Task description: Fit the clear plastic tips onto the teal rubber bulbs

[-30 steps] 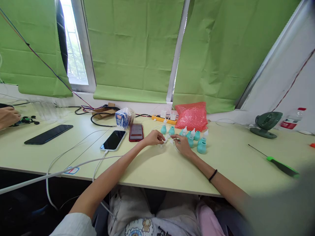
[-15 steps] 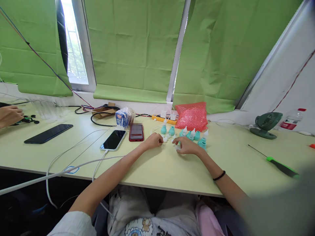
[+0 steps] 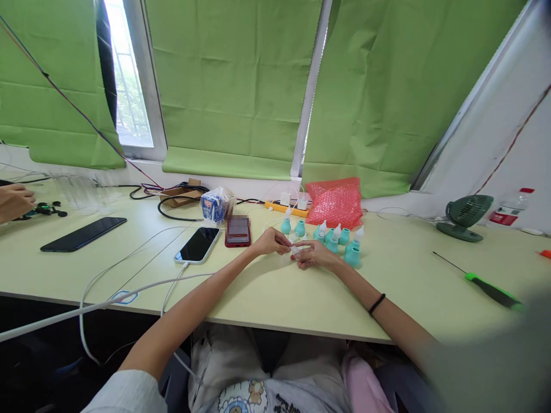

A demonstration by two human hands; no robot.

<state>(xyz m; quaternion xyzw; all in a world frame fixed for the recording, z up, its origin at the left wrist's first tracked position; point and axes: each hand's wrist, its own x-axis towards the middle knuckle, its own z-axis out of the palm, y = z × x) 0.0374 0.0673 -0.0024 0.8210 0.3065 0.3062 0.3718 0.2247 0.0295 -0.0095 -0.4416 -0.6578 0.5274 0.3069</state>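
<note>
My left hand (image 3: 273, 242) and my right hand (image 3: 315, 254) meet over the table, fingertips nearly touching. Between them is a small translucent white plastic piece (image 3: 295, 251); the right thumb and fingers close around it and the left fingertips pinch at its side. Its exact shape is partly covered by the fingers. Just beyond the hands stand several teal rubber bulbs (image 3: 300, 228). Some carry a white pointed nozzle (image 3: 287, 213), while others, such as the open-topped teal bulb (image 3: 352, 257) by my right wrist, show a bare neck.
Left of my hands lie a red phone (image 3: 237, 232), a white phone (image 3: 197, 245) on its cable and a black phone (image 3: 84, 234). Behind are a power strip (image 3: 286, 209) and red bubble-wrap bag (image 3: 334, 202). Rightward are a fan (image 3: 465, 219) and screwdriver (image 3: 491, 289). Another person's hand (image 3: 16, 202) is far left.
My right hand has moved left with the translucent piece, and my left hand has shifted slightly to meet it. The fingers of both hands now come together at the piece.
</note>
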